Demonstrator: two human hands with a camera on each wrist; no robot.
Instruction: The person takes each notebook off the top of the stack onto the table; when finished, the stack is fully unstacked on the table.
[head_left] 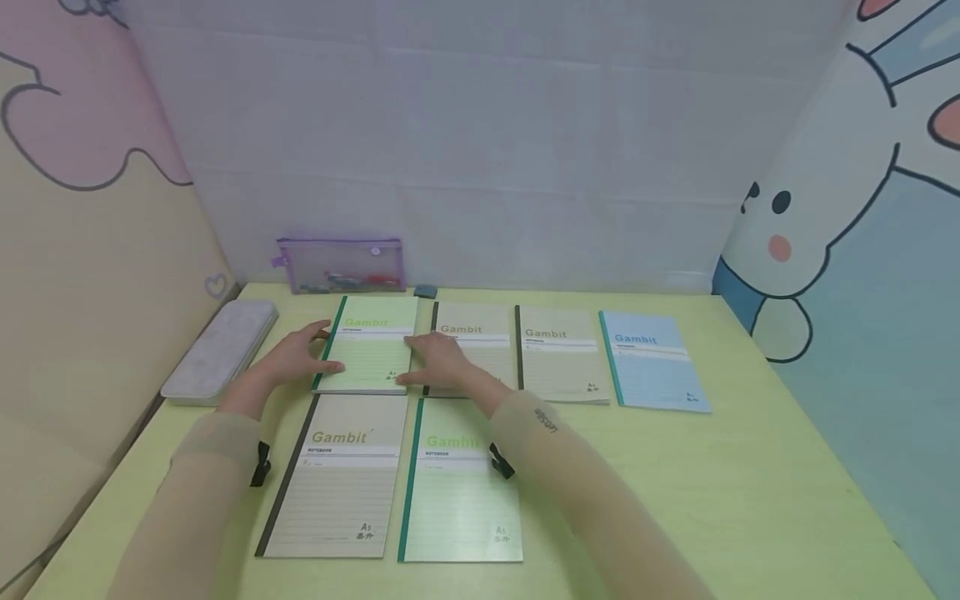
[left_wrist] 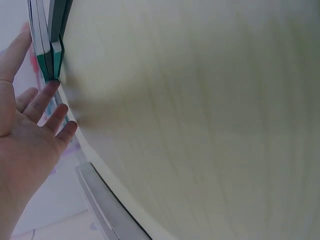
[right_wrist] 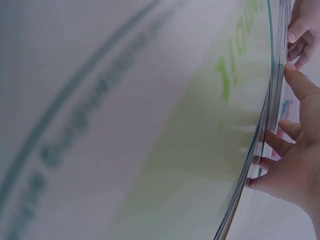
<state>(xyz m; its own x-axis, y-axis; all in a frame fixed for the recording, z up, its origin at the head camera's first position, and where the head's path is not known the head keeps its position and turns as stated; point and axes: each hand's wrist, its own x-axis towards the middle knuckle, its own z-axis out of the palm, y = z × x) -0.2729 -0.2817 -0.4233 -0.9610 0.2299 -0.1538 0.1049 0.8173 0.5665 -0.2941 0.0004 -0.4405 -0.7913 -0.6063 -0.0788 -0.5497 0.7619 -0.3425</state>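
At the back left of the table lies a green notebook (head_left: 371, 354) with a dark green spine. My left hand (head_left: 291, 358) rests at its spine side, thumb toward the near corner. The left wrist view shows that hand's fingertips (left_wrist: 52, 85) at the green spines (left_wrist: 45, 65) of stacked notebooks. Along the opposite edge is my right hand (head_left: 444, 363), fingers spread, overlapping a beige notebook (head_left: 480, 321) behind it. Seen from the right wrist, the right hand (right_wrist: 297, 160) touches the notebooks' edge with extended fingers, and the left hand (right_wrist: 304, 30) is beyond.
Another beige notebook (head_left: 564, 358) and a blue one (head_left: 656, 367) continue the back row. Nearer lie a large beige notebook (head_left: 337, 483) and a green notebook (head_left: 461, 500). A grey-white case (head_left: 221, 350) stands left; a purple mesh pouch (head_left: 345, 265) and small blue block (head_left: 425, 291) are behind.
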